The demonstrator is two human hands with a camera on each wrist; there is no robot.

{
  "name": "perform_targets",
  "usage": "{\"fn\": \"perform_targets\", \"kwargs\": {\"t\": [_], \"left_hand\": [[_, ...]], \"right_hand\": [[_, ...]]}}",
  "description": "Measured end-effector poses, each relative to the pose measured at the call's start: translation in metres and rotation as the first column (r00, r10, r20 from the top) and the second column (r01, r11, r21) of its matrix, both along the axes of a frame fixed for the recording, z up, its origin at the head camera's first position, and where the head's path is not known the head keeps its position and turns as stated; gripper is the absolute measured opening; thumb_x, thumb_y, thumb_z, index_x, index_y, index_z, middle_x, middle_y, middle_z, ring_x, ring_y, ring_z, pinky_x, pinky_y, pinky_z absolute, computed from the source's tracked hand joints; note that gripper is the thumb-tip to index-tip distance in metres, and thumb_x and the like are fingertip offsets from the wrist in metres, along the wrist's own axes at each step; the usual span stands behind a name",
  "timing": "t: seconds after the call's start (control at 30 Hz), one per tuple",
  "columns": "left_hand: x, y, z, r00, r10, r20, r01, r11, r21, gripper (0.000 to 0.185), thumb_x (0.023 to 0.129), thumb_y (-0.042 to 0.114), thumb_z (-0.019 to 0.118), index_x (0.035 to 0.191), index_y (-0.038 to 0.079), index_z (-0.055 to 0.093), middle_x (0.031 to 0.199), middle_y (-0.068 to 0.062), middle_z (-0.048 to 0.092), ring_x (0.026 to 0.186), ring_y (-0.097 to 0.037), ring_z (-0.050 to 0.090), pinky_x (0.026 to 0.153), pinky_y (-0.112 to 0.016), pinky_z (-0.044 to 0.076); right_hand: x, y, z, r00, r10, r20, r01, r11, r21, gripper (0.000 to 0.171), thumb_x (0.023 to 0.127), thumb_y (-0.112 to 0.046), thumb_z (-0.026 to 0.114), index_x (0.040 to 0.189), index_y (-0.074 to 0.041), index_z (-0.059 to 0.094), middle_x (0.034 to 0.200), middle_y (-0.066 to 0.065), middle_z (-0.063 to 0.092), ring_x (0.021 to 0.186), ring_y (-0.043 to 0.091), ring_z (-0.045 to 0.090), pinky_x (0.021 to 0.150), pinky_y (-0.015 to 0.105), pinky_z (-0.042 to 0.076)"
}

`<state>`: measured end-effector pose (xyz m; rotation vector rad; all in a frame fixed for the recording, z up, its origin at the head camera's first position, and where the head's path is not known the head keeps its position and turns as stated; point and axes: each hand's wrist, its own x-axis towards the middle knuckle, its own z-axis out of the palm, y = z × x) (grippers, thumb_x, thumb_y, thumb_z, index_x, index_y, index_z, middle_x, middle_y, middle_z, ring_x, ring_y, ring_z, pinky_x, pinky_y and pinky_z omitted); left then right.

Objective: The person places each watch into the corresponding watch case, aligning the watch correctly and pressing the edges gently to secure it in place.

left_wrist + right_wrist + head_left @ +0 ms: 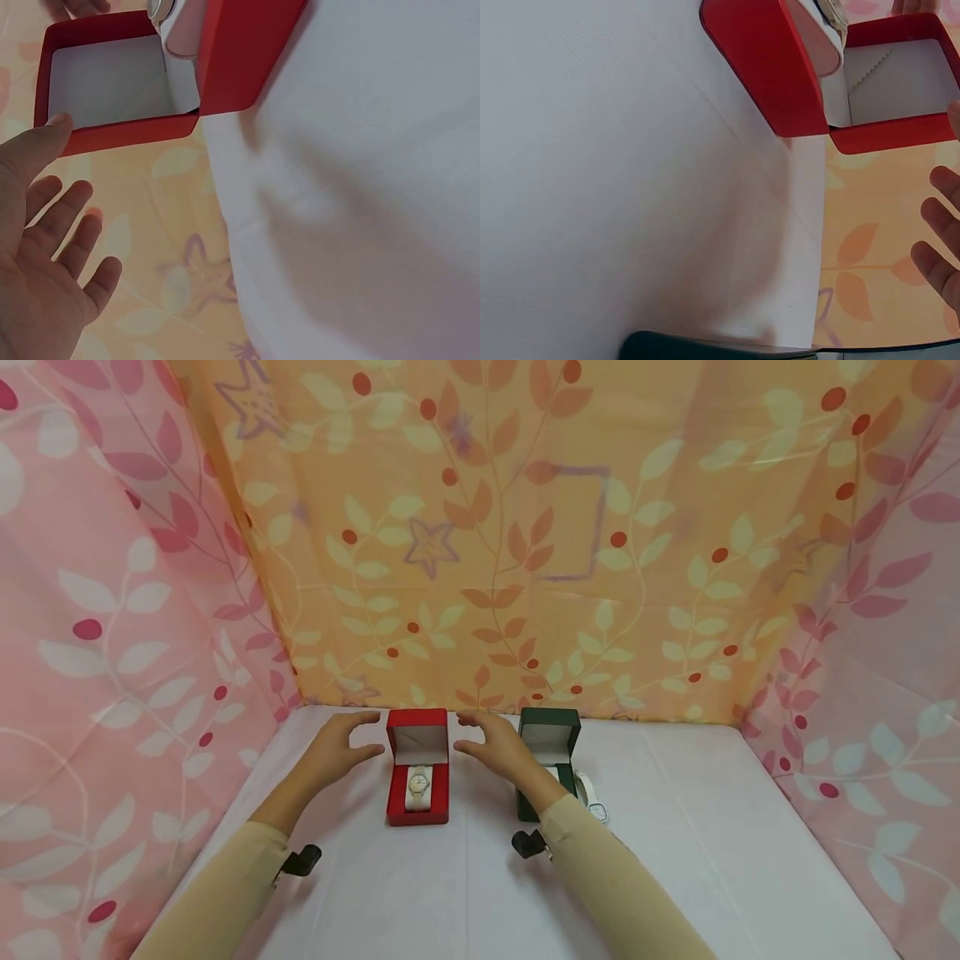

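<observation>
A red watch box (417,817) stands on the white-covered table with its lid raised. In it, a watch (419,782) with a pale strap sits round a white cushion. My left hand (343,749) is at the box's left side, thumb and fingers spread apart; in the left wrist view the thumb overlaps the edge of the lid (142,133). On the other side, my right hand (495,745) is held with parted fingers beside the lid. Neither hand grips anything. In the right wrist view only fingertips (934,262) show, off the lid's edge.
A dark green box (550,718) with its lid up stands to the right, partly behind my right forearm. Beside it lies a white-strapped watch (596,810). Patterned cloth walls (495,635) rise behind and on both sides of the table (697,860).
</observation>
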<state>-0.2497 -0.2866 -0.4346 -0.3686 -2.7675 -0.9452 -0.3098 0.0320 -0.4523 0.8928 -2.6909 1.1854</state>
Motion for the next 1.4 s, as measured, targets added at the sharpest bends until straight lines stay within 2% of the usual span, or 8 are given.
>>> {"fn": "perform_targets", "kwargs": {"t": [0.1, 0.23, 0.67, 0.87, 1.03, 1.3, 1.4], "left_hand": [[-0.004, 0.0, 0.001, 1.0, -0.006, -0.003, 0.006, 1.0, -0.002, 0.061, 0.089, 0.025, 0.081, 0.142, 0.004, 0.058, 0.142, -0.017, 0.061, 0.137, -0.041, 0.047, 0.115, -0.062, 0.033], [-0.009, 0.002, 0.003, 1.0, -0.009, 0.006, 0.009, 1.0, 0.003, 0.06, 0.089, 0.025, 0.081, 0.141, 0.004, 0.059, 0.141, -0.017, 0.061, 0.136, -0.04, 0.049, 0.115, -0.061, 0.034], [-0.016, 0.006, 0.005, 1.0, -0.019, 0.023, 0.019, 1.0, 0.01, 0.059, 0.09, 0.019, 0.08, 0.143, 0.006, 0.057, 0.141, -0.017, 0.061, 0.137, -0.041, 0.049, 0.114, -0.063, 0.034], [-0.02, 0.008, 0.003, 1.0, -0.028, 0.009, 0.028, 0.999, 0.018, 0.06, 0.09, 0.019, 0.08, 0.143, 0.004, 0.057, 0.141, -0.018, 0.061, 0.137, -0.042, 0.049, 0.115, -0.064, 0.032], [-0.021, 0.01, 0.003, 0.999, -0.026, 0.023, 0.025, 1.0, 0.015, 0.06, 0.091, 0.021, 0.079, 0.144, 0.005, 0.056, 0.142, -0.017, 0.061, 0.138, -0.041, 0.048, 0.116, -0.064, 0.031], [-0.02, 0.01, 0.001, 0.999, -0.024, 0.034, 0.022, 0.999, 0.033, 0.058, 0.092, 0.02, 0.078, 0.145, 0.009, 0.057, 0.141, -0.015, 0.062, 0.137, -0.039, 0.051, 0.114, -0.063, 0.036], [-0.021, 0.01, 0.0, 0.999, -0.028, 0.037, 0.027, 0.999, 0.033, 0.057, 0.093, 0.019, 0.077, 0.145, 0.01, 0.057, 0.14, -0.014, 0.063, 0.136, -0.038, 0.052, 0.114, -0.062, 0.036]], "right_hand": [[-0.003, -0.002, 0.003, 0.999, 0.019, -0.027, -0.019, 1.0, -0.008, 0.058, 0.092, -0.026, 0.078, 0.145, -0.016, 0.057, 0.136, 0.008, 0.066, 0.13, 0.027, 0.058, 0.11, 0.05, 0.046], [-0.006, -0.005, 0.006, 0.999, 0.021, -0.048, -0.021, 1.0, 0.002, 0.06, 0.092, -0.024, 0.078, 0.147, -0.017, 0.055, 0.136, 0.006, 0.067, 0.129, 0.025, 0.059, 0.109, 0.048, 0.047], [-0.009, -0.014, 0.01, 1.0, 0.016, 0.014, -0.016, 1.0, 0.015, 0.064, 0.093, -0.028, 0.078, 0.15, -0.016, 0.052, 0.137, 0.004, 0.066, 0.13, 0.024, 0.059, 0.109, 0.047, 0.049], [-0.009, -0.018, 0.01, 0.999, 0.039, 0.01, -0.039, 0.999, 0.003, 0.061, 0.094, -0.025, 0.077, 0.149, -0.015, 0.053, 0.136, 0.006, 0.067, 0.13, 0.025, 0.059, 0.11, 0.048, 0.048], [-0.01, -0.02, 0.009, 0.999, 0.03, 0.019, -0.03, 0.999, 0.021, 0.06, 0.095, -0.027, 0.075, 0.15, -0.017, 0.052, 0.137, 0.004, 0.066, 0.131, 0.023, 0.058, 0.111, 0.046, 0.047], [-0.01, -0.022, 0.009, 0.999, 0.048, 0.008, -0.048, 0.999, 0.022, 0.058, 0.096, -0.023, 0.075, 0.149, -0.013, 0.053, 0.136, 0.011, 0.066, 0.131, 0.026, 0.059, 0.111, 0.049, 0.045], [-0.01, -0.023, 0.01, 0.999, 0.046, 0.005, -0.046, 0.998, 0.033, 0.057, 0.096, -0.023, 0.074, 0.149, -0.014, 0.053, 0.135, 0.008, 0.067, 0.131, 0.024, 0.059, 0.112, 0.048, 0.045]]}}
